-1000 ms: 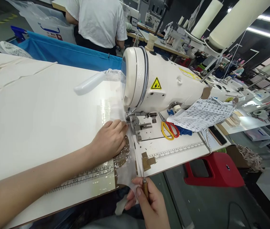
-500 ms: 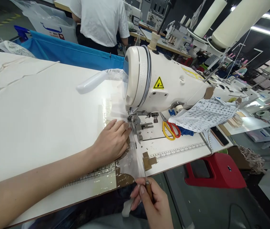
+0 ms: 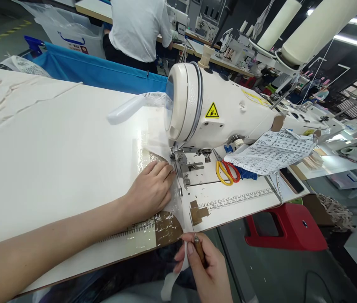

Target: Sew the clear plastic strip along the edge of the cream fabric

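Observation:
My left hand (image 3: 151,189) lies palm down, fingers fairly flat, on thin white fabric (image 3: 176,198) just left of the presser foot (image 3: 173,156) of a white sewing machine (image 3: 219,109). My right hand (image 3: 208,263) is at the table's front edge, closed round the wooden handle of an awl (image 3: 199,251), whose thin metal point is directed up and away. A narrow white fabric strip (image 3: 170,284) passes by the right fingers and dangles below the edge. Whether those fingers also pinch the strip is hard to see.
Yellow-and-red-handled scissors (image 3: 228,172) and a paper sheet with writing (image 3: 269,151) lie beside the machine. Ruler tape (image 3: 241,199) and brown tape (image 3: 167,227) are stuck to the table. A red stool (image 3: 287,227) stands at right. Across a blue cloth bin (image 3: 102,69) sits a person (image 3: 138,29).
The white fabric has shifted forward towards the needle, baring more brown tape near the front edge. More of the strip hangs below my right hand. The whole view has moved slightly.

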`<state>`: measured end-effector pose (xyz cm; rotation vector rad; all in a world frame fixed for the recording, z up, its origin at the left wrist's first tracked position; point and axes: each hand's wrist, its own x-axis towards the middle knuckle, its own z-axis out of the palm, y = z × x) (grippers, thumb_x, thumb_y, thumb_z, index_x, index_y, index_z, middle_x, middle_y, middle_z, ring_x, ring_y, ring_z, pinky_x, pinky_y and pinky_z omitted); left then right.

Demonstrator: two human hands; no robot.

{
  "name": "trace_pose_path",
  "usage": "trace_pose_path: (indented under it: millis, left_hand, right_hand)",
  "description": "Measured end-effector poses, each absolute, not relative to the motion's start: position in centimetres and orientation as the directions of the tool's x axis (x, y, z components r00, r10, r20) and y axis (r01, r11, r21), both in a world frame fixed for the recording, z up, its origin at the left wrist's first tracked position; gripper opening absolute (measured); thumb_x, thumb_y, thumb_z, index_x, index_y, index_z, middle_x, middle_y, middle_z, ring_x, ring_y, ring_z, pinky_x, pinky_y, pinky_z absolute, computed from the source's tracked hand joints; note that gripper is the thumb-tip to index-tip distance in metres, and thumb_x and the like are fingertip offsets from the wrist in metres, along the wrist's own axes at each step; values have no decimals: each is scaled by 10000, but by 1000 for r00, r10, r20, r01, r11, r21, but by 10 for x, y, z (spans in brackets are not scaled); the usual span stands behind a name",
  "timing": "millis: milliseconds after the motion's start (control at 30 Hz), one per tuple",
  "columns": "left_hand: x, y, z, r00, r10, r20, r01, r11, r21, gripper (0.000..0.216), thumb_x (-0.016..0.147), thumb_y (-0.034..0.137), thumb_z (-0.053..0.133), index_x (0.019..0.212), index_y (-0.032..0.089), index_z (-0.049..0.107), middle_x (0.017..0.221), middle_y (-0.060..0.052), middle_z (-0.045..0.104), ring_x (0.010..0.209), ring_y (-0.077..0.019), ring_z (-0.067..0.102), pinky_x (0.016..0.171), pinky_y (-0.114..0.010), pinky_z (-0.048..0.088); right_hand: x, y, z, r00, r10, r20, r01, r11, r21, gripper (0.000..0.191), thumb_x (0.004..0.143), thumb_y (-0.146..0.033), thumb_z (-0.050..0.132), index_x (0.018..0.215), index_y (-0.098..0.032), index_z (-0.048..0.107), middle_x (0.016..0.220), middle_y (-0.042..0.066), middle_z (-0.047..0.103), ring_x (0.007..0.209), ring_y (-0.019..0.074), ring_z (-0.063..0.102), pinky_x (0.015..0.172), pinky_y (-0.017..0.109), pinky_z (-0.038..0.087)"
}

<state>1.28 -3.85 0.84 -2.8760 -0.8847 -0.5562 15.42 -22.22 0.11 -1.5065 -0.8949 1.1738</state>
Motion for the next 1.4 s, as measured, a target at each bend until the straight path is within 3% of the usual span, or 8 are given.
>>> trace_pose_path:
  millis: [233, 367, 433, 700, 800, 933, 1100, 1400]
  left_hand:
    - [11, -33, 10, 756, 555, 346, 578, -815, 43, 385, 906, 187, 433, 1208, 50, 630, 1194, -186, 598, 1101, -321, 518, 980, -476, 454]
    - [11, -24, 10, 768, 536, 352, 563, -826, 29, 333, 933, 93, 388, 1162, 45, 625, 1144, -191, 602, 1003, -286, 537, 842, -408, 529]
    - [13, -17, 10, 775, 522, 357, 559, -829, 0, 320, 924, 31, 369, 1110, 53, 629, 1068, -179, 621, 948, -268, 549, 766, -369, 544]
    - [20, 8, 11, 811, 449, 374, 530, -835, -148, 257, 919, 9, 423, 893, 103, 660, 854, -116, 669, 731, -214, 593, 564, -295, 525]
    - [14, 13, 4, 754, 441, 486, 541, -838, -78, 233, 967, 151, 450, 926, 122, 677, 893, -105, 700, 779, -232, 631, 521, -300, 510]
    - [7, 20, -4, 684, 509, 522, 547, -832, 95, 256, 986, 285, 463, 921, 166, 681, 929, -70, 718, 831, -217, 664, 534, -287, 503]
    - [5, 26, -5, 671, 514, 535, 441, -856, 269, 240, 976, 316, 488, 884, 180, 664, 939, -58, 715, 858, -200, 672, 678, -295, 538]
    - [5, 31, 1, 684, 525, 507, 375, -849, 374, 207, 941, 333, 546, 818, 200, 648, 874, -41, 708, 794, -187, 656, 687, -291, 519]
  right_hand:
    - [166, -232, 13, 302, 945, -125, 293, -217, -931, 326, 957, -482, 548, 1058, -233, 733, 758, 58, 692, 544, 152, 566, 522, 249, 486]
    - [167, -229, 34, 324, 944, 57, 431, -94, -897, 227, 944, -419, 598, 1051, -299, 760, 1025, 93, 710, 788, 211, 660, 619, 258, 558]
    - [164, -221, 48, 252, 955, 155, 423, 36, -905, 199, 961, -377, 586, 1056, -308, 747, 1005, 75, 709, 843, 207, 662, 653, 247, 564]
    - [152, -190, 69, -117, 950, 289, 395, 311, -864, 260, 997, -297, 477, 1222, -284, 606, 857, -10, 696, 611, 99, 620, 612, 181, 499]
    - [157, -185, 51, -157, 947, 280, 502, 320, -804, 279, 992, -257, 420, 1217, -227, 583, 890, 15, 716, 702, 140, 658, 655, 221, 487]
    - [168, -175, 28, -33, 989, 144, 632, 133, -764, 276, 1005, -250, 375, 1185, -154, 560, 798, 24, 690, 553, 134, 591, 521, 233, 388]
    - [174, -153, 16, 160, 947, 279, 750, 67, -658, 312, 1015, -261, 334, 1214, -114, 524, 893, 86, 711, 640, 170, 639, 501, 250, 369]
    - [168, -118, 0, 93, 933, 348, 874, 91, -478, 268, 971, -176, 454, 1199, -153, 593, 859, 44, 731, 699, 162, 679, 530, 250, 404]
